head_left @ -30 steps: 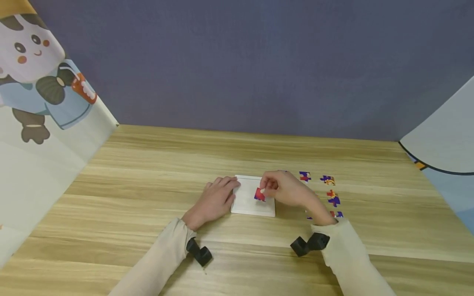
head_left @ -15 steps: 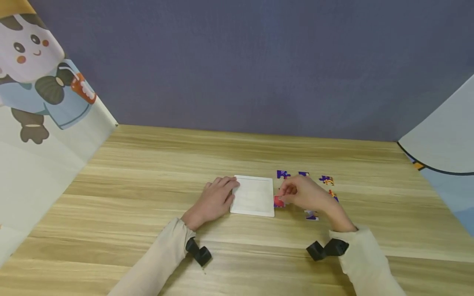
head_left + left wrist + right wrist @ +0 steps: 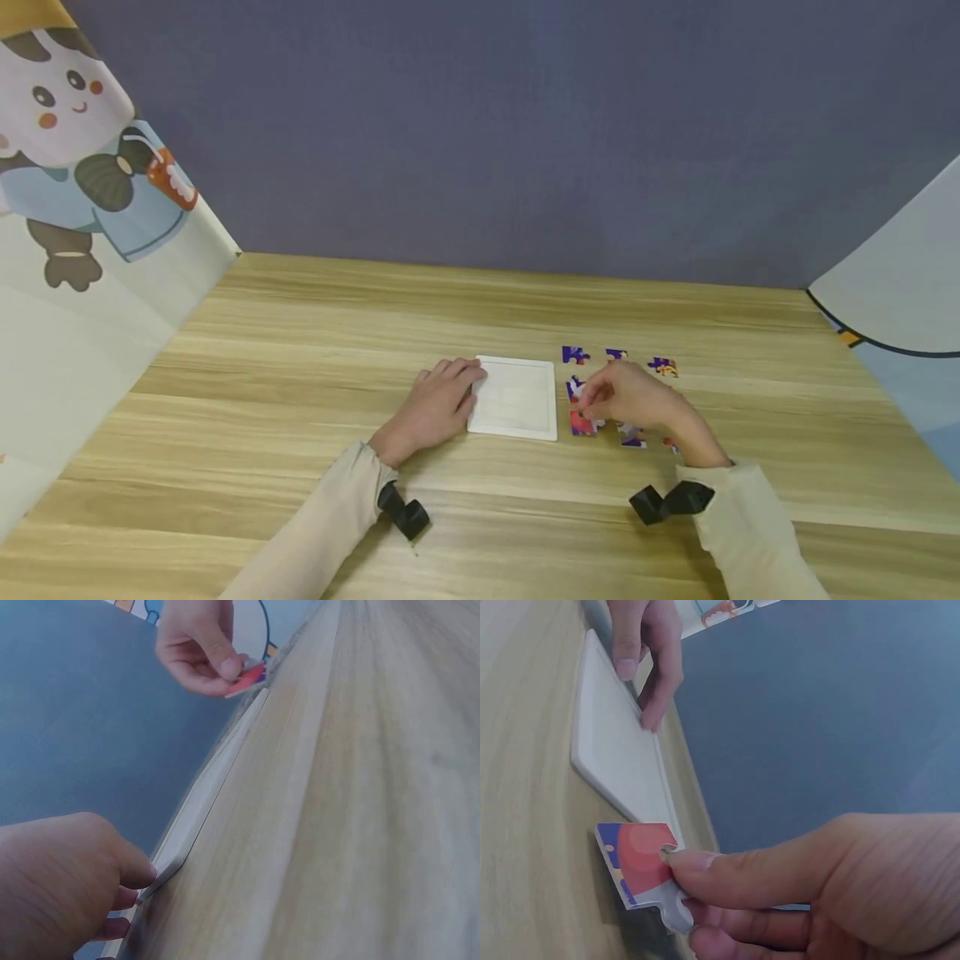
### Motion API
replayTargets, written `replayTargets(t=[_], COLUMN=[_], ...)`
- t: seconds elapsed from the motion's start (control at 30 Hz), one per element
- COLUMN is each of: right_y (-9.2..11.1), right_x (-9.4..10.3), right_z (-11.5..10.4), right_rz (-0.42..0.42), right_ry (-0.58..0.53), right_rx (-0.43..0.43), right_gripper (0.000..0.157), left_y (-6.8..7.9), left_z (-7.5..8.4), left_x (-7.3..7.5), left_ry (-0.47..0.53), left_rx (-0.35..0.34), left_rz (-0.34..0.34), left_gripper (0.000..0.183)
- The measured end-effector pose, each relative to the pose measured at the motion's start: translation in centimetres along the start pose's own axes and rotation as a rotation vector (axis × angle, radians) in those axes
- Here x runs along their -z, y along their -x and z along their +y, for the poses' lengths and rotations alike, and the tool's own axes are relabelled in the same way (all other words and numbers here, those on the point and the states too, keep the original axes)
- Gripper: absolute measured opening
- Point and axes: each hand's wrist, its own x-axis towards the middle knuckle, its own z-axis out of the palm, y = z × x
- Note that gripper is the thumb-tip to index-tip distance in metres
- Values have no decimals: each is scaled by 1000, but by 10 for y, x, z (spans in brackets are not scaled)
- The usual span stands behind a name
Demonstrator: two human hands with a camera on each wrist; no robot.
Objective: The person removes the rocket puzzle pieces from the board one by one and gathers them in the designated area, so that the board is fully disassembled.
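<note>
My right hand [image 3: 626, 396] pinches a jigsaw piece [image 3: 643, 862] between thumb and fingers; it has a red patch, a purple edge and a pale grey knob. In the head view this piece shows just right of a shallow white square tray [image 3: 513, 397] with a raised rim. On the tray's left edge rests my left hand [image 3: 438, 406], its thumb and fingertips touching the rim, also seen in the right wrist view. Beside and partly behind my right hand lie several other jigsaw pieces, among them a purple one [image 3: 573, 355] and a yellow-and-purple one [image 3: 663, 367].
The jigsaw pieces lie spread on the wooden table [image 3: 337, 333] to the right of the tray. A dark blue-grey wall [image 3: 480, 133] rises behind the table's back edge, and a cartoon-printed panel [image 3: 75, 167] borders the left side.
My right hand has moved right with the red jigsaw piece, from above the tray to beside the other pieces. The left hand has stayed at the tray's edge.
</note>
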Motion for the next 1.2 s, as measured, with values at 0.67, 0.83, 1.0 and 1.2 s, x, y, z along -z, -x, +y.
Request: replayTargets(t=[0.67,0.83,1.0,1.2], right_y=[-6,-7,-6,-6], right_x=[-4,-4,-3,3], right_z=[8,7,6,3], right_rz=[-4,-13,-6,39], right_ry=[13,13,20,43], right_rx=[-34,-49,-52,-53], right_gripper=[5,4,4,3], left_y=[-1,-1,0,0], left_z=[-1,-2,-2,-3], left_x=[-1,-2,-1,2], left_ry=[12,16,16,13], left_rx=[3,9,9,10], left_rz=[16,18,14,29], left_gripper=[33,32,33,32])
